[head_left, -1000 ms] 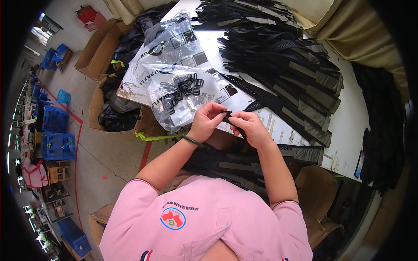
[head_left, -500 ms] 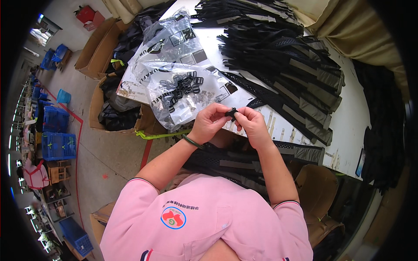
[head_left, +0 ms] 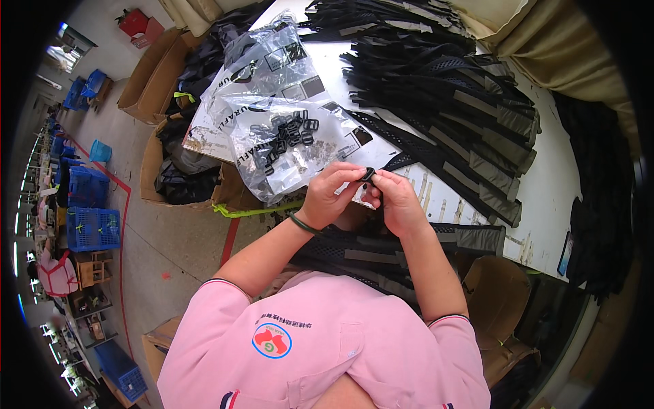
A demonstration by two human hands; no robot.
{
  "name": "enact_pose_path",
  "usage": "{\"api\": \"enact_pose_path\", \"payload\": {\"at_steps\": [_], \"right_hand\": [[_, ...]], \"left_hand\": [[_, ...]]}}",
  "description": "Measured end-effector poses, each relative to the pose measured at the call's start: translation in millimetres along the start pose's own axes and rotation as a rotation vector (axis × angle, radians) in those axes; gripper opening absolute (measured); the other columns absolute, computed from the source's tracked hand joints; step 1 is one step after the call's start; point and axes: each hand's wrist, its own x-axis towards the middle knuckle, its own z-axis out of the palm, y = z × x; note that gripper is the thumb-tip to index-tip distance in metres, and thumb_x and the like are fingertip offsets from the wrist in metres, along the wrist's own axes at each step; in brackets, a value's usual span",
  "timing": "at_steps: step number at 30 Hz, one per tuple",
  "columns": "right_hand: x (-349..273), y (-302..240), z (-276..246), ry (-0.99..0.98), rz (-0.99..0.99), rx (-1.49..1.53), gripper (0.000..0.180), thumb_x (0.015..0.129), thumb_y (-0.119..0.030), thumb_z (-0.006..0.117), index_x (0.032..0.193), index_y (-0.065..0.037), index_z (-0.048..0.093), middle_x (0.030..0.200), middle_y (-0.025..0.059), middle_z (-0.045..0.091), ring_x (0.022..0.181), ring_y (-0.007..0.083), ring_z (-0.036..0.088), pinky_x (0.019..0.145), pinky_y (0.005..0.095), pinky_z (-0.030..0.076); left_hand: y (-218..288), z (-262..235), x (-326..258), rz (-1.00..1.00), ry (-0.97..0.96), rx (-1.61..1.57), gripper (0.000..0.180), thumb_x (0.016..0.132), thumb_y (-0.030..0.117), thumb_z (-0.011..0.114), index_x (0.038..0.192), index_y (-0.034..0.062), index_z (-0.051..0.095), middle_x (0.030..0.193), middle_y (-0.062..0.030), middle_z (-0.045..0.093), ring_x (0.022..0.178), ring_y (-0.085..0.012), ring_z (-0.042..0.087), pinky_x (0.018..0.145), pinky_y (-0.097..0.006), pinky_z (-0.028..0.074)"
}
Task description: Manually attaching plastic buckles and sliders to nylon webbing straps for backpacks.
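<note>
Between my two hands, over the table's near edge, is a small black buckle (head_left: 368, 174). My left hand (head_left: 332, 194) pinches its left side with thumb and fingertips. On its other side, the thumb and index finger of my right hand (head_left: 399, 201) close on it. Whether a strap end runs through the buckle is hidden by my fingers. Just beyond my left hand, several loose black buckles (head_left: 291, 131) lie on a clear plastic bag (head_left: 238, 112). A black mesh strap (head_left: 398, 140) stretches from the pile toward my hands.
Black straps with grey patches (head_left: 470, 102) are piled across the white table (head_left: 545, 235). Open cardboard boxes (head_left: 151, 170) holding dark material stand at its left. Dark straps (head_left: 368, 255) hang across my lap. Blue crates (head_left: 93, 228) stand farther left, and a beige curtain (head_left: 565, 41) hangs far right.
The buckle has turned and tilted between my fingertips. Both hands have shifted slightly to the right, and the fingers of my right hand have changed their hold.
</note>
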Motion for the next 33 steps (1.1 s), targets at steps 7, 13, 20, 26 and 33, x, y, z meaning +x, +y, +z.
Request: {"api": "enact_pose_path", "payload": {"at_steps": [7,13,20,26,33], "right_hand": [[-1.2,0.8,4.4,-0.024,-0.095,0.0,0.012,0.09,-0.012,0.059,0.093,-0.001,0.061,0.075,0.003,0.06,0.067,0.011,0.056,0.064,0.0228,0.045],[-4.7,-9.6,4.4,-0.048,-0.203,-0.129,0.01,0.085,-0.002,0.062,0.095,0.002,0.061,0.081,0.0058,0.064,0.074,0.012,0.061,0.071,0.0242,0.048],[-5.1,-17.1,0.3,-0.093,-0.67,-1.043,0.016,0.078,-0.001,0.066,0.092,-0.009,0.066,0.086,0.0047,0.067,0.077,0.0183,0.063,0.088,0.031,0.043],[-10.1,-6.3,6.7,0.108,-0.916,-1.259,0.016,0.077,-0.002,0.068,0.09,-0.011,0.069,0.083,0.0061,0.066,0.075,0.0242,0.06,0.086,0.0309,0.042],[-12.6,4.8,6.9,0.006,-0.35,-0.46,0.018,0.079,0.006,0.063,0.094,-0.003,0.063,0.076,-0.0012,0.057,0.067,0.0085,0.052,0.064,0.0182,0.043]], "left_hand": [[-4.0,1.3,-1.1,-0.051,0.023,-0.041,0.024,0.076,-0.009,0.066,0.097,0.0031,0.065,0.096,-0.0117,0.065,0.085,-0.024,0.065,0.071,-0.03,0.053],[0.4,-4.2,2.3,-0.089,-0.052,-0.006,0.018,0.078,-0.011,0.06,0.089,0.0021,0.065,0.096,-0.0115,0.064,0.084,-0.0225,0.064,0.071,-0.031,0.053],[13.8,-1.3,10.8,-0.907,0.146,-1.109,0.006,0.088,0.003,0.057,0.093,0.0038,0.056,0.09,-0.0035,0.062,0.091,-0.0115,0.059,0.083,-0.026,0.046],[7.6,0.3,3.3,-1.011,-0.057,-1.03,0.009,0.092,0.017,0.059,0.093,0.0082,0.056,0.082,0.0005,0.059,0.073,-0.0074,0.055,0.064,-0.021,0.044],[4.0,6.1,2.8,-0.897,0.049,-0.782,0.011,0.087,0.013,0.066,0.088,0.0053,0.058,0.079,-0.0024,0.063,0.068,-0.0082,0.061,0.061,-0.023,0.053]]}}
